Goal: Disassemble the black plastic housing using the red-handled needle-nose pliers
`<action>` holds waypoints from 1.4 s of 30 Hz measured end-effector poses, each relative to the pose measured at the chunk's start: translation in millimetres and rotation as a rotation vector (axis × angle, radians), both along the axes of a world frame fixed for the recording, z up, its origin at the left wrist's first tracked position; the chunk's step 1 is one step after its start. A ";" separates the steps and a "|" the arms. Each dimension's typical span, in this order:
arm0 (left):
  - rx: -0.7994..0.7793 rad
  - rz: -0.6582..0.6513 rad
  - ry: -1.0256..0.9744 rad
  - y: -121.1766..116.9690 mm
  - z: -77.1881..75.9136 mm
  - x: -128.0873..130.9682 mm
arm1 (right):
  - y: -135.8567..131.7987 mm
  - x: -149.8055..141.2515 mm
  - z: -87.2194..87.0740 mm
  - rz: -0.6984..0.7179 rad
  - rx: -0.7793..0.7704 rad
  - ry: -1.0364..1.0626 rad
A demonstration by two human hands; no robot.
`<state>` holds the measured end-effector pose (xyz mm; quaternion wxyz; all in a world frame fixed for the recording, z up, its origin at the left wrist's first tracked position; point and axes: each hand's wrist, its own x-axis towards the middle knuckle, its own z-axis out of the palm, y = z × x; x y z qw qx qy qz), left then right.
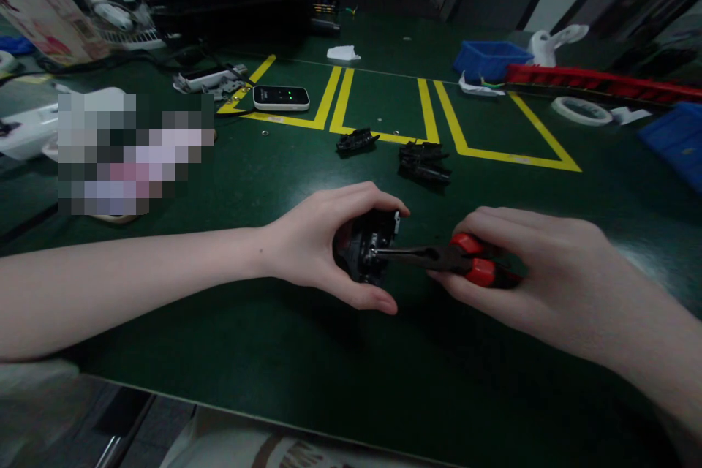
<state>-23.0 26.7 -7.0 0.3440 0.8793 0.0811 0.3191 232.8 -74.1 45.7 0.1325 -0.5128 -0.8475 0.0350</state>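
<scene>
Black part [359, 257] sits clasped in the left hand [318, 238], against pliers [453, 258] gripped in the right hand [548, 270].

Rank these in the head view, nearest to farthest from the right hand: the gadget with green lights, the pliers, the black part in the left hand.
1. Pliers: gripped in the right hand.
2. Black part: to its left, in the left hand, at the pliers' tip.
3. Gadget: farther left, toward the back of the table.

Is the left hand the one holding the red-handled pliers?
No, the right hand holds the pliers, while the left hand is curled around a black part.
</scene>
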 end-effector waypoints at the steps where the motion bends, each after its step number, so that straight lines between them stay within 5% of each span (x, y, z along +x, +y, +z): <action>1: -0.012 -0.007 0.001 0.0 0.5 -0.2 | -0.1 -0.7 0.5 0.001 -0.010 0.003; 9: -0.130 -0.096 0.121 1.9 5.9 -3.1 | -0.8 -5.1 1.6 0.015 0.003 0.030; 20: -0.130 -0.186 0.021 5.1 5.5 -0.2 | 0.9 1.7 -0.1 0.020 0.053 0.040; 25: -0.152 -0.160 -0.003 4.8 4.4 -1.7 | 4.1 -1.8 1.6 -0.214 0.014 0.293; 28: -0.180 -0.139 0.027 3.8 5.0 -3.3 | 15.7 -1.3 -10.1 -0.370 -0.018 0.562; 34: -0.210 -0.087 0.088 2.1 7.1 -5.2 | 35.8 6.2 -46.4 -0.473 -0.006 0.726; 42: -0.229 -0.097 0.180 3.1 6.1 -8.9 | 23.0 12.8 -56.8 -0.523 -0.111 0.598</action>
